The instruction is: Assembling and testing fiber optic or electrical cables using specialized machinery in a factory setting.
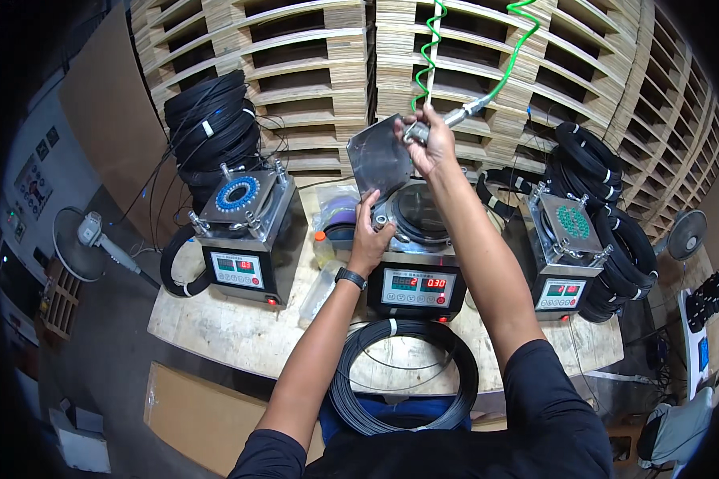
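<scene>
Held tilted above the middle machine (414, 275), the thin metal plate (378, 162) looks stiff, light and slick: left hand (369, 239) pinches its lower edge, right hand (425, 137), fist-tight on an air nozzle (458, 116), steadies the top.

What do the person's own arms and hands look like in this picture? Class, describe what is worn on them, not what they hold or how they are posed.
Both forearms are bare, coming out of short black sleeves at the upper arms. The left hand has a black wristband or watch strapped round its wrist. The right hand is bare, with no glove, band or ring that can be made out.
</scene>
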### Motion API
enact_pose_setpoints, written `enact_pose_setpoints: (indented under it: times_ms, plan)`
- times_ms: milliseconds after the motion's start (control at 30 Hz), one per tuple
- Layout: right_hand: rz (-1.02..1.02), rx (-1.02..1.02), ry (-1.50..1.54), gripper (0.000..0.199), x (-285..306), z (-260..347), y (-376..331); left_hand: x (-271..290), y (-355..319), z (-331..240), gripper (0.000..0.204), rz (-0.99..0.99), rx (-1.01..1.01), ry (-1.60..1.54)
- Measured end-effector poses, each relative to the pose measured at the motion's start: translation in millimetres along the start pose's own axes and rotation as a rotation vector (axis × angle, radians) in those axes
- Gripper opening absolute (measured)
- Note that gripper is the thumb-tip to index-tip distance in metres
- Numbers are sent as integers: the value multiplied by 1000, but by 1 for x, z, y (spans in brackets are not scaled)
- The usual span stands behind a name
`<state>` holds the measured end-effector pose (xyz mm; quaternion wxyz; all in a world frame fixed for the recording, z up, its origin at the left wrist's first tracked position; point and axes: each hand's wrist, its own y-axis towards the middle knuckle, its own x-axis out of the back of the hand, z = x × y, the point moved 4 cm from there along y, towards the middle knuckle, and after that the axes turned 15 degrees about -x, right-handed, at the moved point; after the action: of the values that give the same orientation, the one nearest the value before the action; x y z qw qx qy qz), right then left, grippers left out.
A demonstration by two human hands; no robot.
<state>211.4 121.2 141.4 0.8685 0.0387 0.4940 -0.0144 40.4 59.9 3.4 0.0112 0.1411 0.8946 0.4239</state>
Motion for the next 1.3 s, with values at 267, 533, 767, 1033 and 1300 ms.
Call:
enact_pose_setpoints:
  times_ms: [267, 533, 767, 1033, 1300]
  plan:
    - [-192, 128, -141, 23, 39, 5, -4, -8, 5, 3, 71, 2, 31, -36]
    - [-304, -447, -745, 24, 38, -64, -27, -3, 8, 3, 71, 2, -40, -56]
    - [-556, -108, -905, 22, 69, -18, 5, -12, 3, 8, 70, 44, -78, 78]
    - [-187, -506, -964, 29, 9, 7, -104, 1, 1, 4, 58, 70, 66, -39]
    - [-232, -420, -959, 26, 21, -6, -73, -5, 3, -3, 49, 59, 92, -50]
